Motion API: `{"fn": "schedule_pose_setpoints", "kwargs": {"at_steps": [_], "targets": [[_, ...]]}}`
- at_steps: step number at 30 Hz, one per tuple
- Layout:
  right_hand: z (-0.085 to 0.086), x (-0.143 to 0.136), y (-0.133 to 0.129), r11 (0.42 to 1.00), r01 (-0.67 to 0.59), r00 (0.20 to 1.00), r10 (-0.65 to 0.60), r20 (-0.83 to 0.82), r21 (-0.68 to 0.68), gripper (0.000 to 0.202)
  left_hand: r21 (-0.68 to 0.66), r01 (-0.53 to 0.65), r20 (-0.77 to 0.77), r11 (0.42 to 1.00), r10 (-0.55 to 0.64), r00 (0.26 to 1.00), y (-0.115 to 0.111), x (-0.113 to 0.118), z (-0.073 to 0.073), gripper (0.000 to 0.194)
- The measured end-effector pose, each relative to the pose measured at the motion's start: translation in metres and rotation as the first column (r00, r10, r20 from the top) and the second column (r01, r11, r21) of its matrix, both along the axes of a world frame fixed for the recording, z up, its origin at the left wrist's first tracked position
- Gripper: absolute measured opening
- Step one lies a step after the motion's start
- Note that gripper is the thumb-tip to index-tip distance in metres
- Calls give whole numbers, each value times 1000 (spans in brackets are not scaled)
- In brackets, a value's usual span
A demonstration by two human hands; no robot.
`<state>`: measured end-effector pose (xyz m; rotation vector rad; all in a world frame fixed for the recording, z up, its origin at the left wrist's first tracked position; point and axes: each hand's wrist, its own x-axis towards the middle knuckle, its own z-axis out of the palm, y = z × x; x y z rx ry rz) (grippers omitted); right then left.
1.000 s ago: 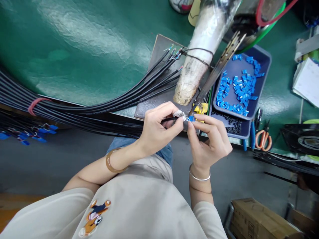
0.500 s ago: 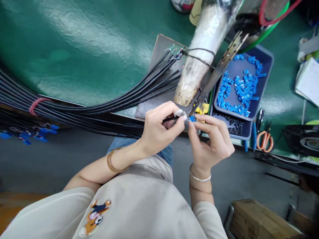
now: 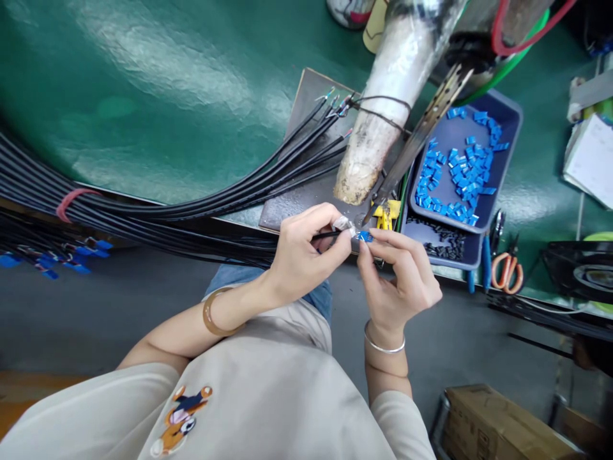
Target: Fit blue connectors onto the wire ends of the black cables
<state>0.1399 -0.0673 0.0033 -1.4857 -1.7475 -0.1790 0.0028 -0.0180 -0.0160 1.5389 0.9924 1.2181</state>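
Note:
My left hand [image 3: 306, 246] pinches a black cable [image 3: 327, 234] near its end, with a whitish wrap on the fingertip. Between the thumb and fingers of my right hand [image 3: 400, 271] is a small blue connector [image 3: 364, 236]. The cable's end meets the connector between both hands; whether every wire is joined to it is too small to tell. Just above, the pointed tip of a soldering iron [image 3: 416, 144] slants down, apart from the connector. More black cables [image 3: 230, 198] with stripped coloured ends lie on a dark board [image 3: 282, 207] to the left.
A tray of blue connectors [image 3: 467, 163] stands at right over a tray of small black parts [image 3: 447, 243]. A yellow piece [image 3: 387, 214], orange-handled scissors [image 3: 507, 271] and a white wrapped tube [image 3: 378, 108] are nearby. A red tie [image 3: 71, 201] bundles the cables.
Both hands have moved slightly left and down with the cable and connector. The connector, close to the iron's tip before, is now a little below it.

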Motion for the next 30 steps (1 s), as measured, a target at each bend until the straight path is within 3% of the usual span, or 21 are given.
{"fn": "schedule_pose_setpoints", "kwargs": {"at_steps": [5, 12, 30], "targets": [[-1, 1, 1, 999, 28, 999, -28, -18, 19, 18, -106, 51, 9, 993, -50, 999, 1, -4, 4, 2], [0, 3, 1, 1000, 13, 999, -13, -30, -2, 19, -290, 192, 115, 937, -165, 980, 2, -7, 7, 11], [-4, -2, 0, 999, 26, 999, -25, -42, 31, 18, -279, 149, 92, 949, -128, 988, 4, -2, 8, 9]]}}
